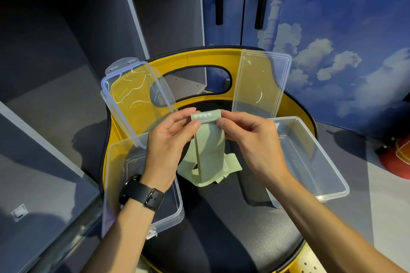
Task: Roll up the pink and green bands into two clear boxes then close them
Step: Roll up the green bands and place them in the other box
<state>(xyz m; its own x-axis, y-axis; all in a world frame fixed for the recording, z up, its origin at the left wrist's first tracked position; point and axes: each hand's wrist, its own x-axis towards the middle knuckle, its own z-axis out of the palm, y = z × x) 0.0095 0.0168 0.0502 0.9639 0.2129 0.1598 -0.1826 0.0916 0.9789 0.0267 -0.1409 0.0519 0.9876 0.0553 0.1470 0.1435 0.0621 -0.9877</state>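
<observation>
Both hands hold the top end of the green band [209, 146] above a black chair seat. My left hand [170, 137] pinches its left corner and my right hand [250, 137] pinches its right corner, where the end is folded over and shows white hearts. The rest of the band hangs down and lies crumpled on the seat. One clear box [177, 210] stands open at the left under my left wrist, its lid [133, 99] propped behind it. A second clear box [315, 159] stands open at the right, with its lid [261, 82] leaning on the chair back. I see no pink band.
The boxes rest on a black seat [233, 217] with a yellow backrest [199, 60]. Grey open shelves [66, 40] stand at the left and a blue cloud-painted cabinet [332, 40] behind. A red object [397, 162] lies on the floor at the right.
</observation>
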